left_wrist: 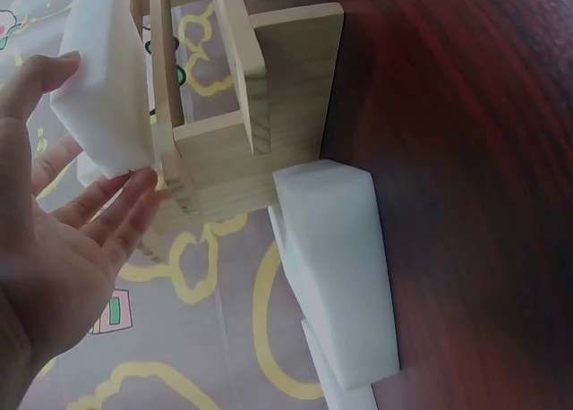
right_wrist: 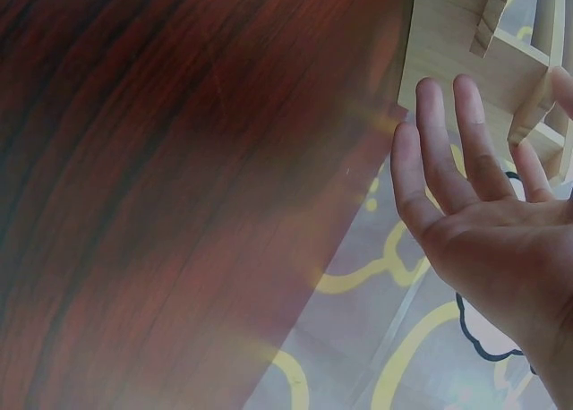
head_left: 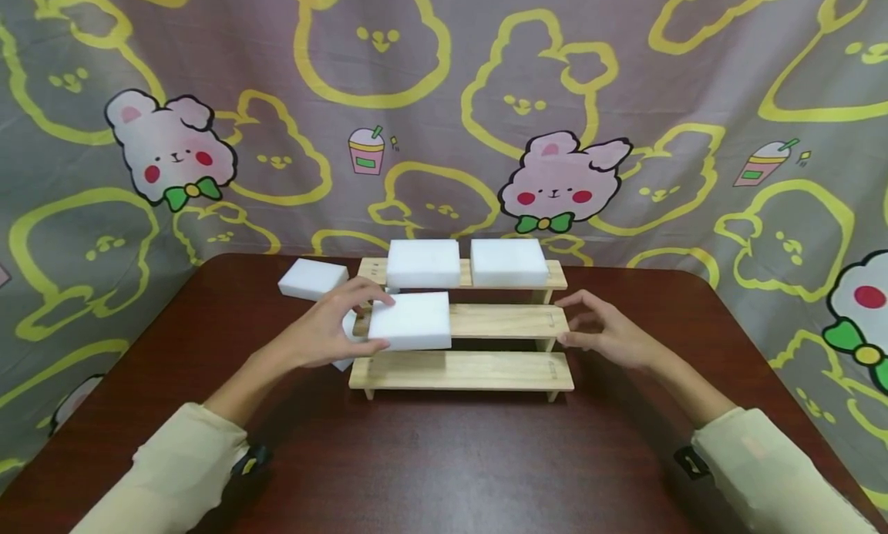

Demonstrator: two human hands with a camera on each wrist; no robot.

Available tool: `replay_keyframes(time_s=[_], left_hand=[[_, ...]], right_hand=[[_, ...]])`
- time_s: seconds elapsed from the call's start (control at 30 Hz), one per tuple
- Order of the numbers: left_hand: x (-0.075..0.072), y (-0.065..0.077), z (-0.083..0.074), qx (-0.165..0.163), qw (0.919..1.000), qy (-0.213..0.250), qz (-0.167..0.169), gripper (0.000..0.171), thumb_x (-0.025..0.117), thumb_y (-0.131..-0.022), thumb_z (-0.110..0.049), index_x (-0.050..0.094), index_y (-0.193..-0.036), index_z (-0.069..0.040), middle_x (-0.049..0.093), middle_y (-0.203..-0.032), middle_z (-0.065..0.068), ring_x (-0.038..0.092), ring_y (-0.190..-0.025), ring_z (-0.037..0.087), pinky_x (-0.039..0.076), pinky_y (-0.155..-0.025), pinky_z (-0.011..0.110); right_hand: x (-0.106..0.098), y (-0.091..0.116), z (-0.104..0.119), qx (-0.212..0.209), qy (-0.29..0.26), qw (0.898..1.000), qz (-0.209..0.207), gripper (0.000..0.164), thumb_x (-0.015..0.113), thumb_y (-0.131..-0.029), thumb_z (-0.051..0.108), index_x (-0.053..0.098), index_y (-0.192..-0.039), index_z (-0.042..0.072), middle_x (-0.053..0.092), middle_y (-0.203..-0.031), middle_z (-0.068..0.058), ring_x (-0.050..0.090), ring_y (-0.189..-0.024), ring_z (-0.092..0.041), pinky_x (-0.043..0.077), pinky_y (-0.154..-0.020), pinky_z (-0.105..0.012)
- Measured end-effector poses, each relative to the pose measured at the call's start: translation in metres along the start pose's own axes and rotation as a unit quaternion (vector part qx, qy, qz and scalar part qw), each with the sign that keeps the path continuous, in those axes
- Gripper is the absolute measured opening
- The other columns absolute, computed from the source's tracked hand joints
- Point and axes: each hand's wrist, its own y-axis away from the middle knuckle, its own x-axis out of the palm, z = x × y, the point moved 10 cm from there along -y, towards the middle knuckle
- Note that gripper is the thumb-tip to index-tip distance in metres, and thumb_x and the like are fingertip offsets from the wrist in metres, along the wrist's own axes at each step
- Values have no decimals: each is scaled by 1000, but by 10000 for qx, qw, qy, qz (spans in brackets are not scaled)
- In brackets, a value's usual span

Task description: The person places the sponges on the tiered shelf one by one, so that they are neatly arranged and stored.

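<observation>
A three-tier wooden rack (head_left: 461, 372) stands on the table. My left hand (head_left: 321, 330) pinches a white foam block (head_left: 411, 318) at the left end of the middle tier, thumb near its front and a finger at its back. The left wrist view shows the same block (left_wrist: 107, 88) with fingertips by the tier's end. At the opposite end, my right hand (head_left: 605, 335) holds the middle tier between thumb and index finger; the other fingers extend free in the right wrist view. Two more white blocks, a left one (head_left: 423, 263) and a right one (head_left: 509, 262), sit side by side on the top tier.
Left of the rack, another white block (head_left: 314, 278) lies on the dark red table (head_left: 444, 465). A further block (left_wrist: 331, 267) lies close to the rack's side, mostly behind my left hand in the head view. A patterned curtain (head_left: 430, 72) hangs behind the table.
</observation>
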Motion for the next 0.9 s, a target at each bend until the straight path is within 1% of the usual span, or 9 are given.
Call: replay_keyframes(time_s=[0.1,0.2,0.3,0.37,0.57,0.73,0.83,0.9], left_hand=[[3,0,-1,14,10000,-17,2,46,88,-80,-18,69,-121,-7,62,-126,10,59,-105,28,50,-88,50],[5,-1,-4,98,9999,-37,-17,46,88,-80,-18,69,-120,-7,61,-127,11,59,-111,28,51,-91,50],[6,-3,-6,202,9998,-10,-58,46,89,-80,-17,68,-120,-6,61,-127,12,59,-112,28,52,-92,50],[7,-5,-7,263,9996,1,-106,46,89,-79,-17,68,-119,-6,61,-126,12,59,-109,27,53,-89,48],[10,-8,-11,411,9989,98,-226,45,89,-79,-13,68,-118,-4,62,-121,13,61,-92,26,55,-76,38],[11,-8,-13,382,9989,96,-248,45,90,-79,-13,68,-118,-4,62,-121,13,62,-90,26,55,-75,38],[13,-8,-14,360,9990,184,-186,46,90,-78,-12,68,-118,-3,62,-121,13,63,-90,26,56,-76,37],[14,-8,-16,402,9988,234,-142,46,90,-78,-12,68,-118,-3,62,-120,11,63,-90,24,57,-76,36]], right_hand=[[0,0,0,19,-8,10000,1,47,74,-96,9,50,-135,2,68,-99,-16,67,-90,-28,53,-72,-34],[0,0,0,30,-5,10000,-4,47,74,-95,9,50,-136,2,68,-98,-16,68,-90,-30,53,-72,-34],[0,0,0,44,12,10000,-2,48,74,-95,9,50,-136,3,68,-98,-15,67,-90,-31,53,-72,-34],[0,0,0,51,7,10000,5,48,74,-95,10,50,-136,3,68,-99,-16,67,-90,-31,53,-72,-35],[1,0,0,43,-6,10000,6,47,74,-96,10,50,-136,3,67,-100,-16,67,-90,-30,53,-72,-35],[0,0,-1,65,17,10000,-15,47,74,-96,10,50,-135,2,68,-99,-16,67,-90,-25,53,-72,-35],[0,0,-1,62,30,10000,-32,47,74,-95,10,50,-135,2,68,-98,-15,67,-89,-23,53,-72,-35],[0,0,-1,53,37,10000,-39,47,74,-95,9,50,-135,2,68,-97,-15,67,-88,-22,53,-72,-34]])
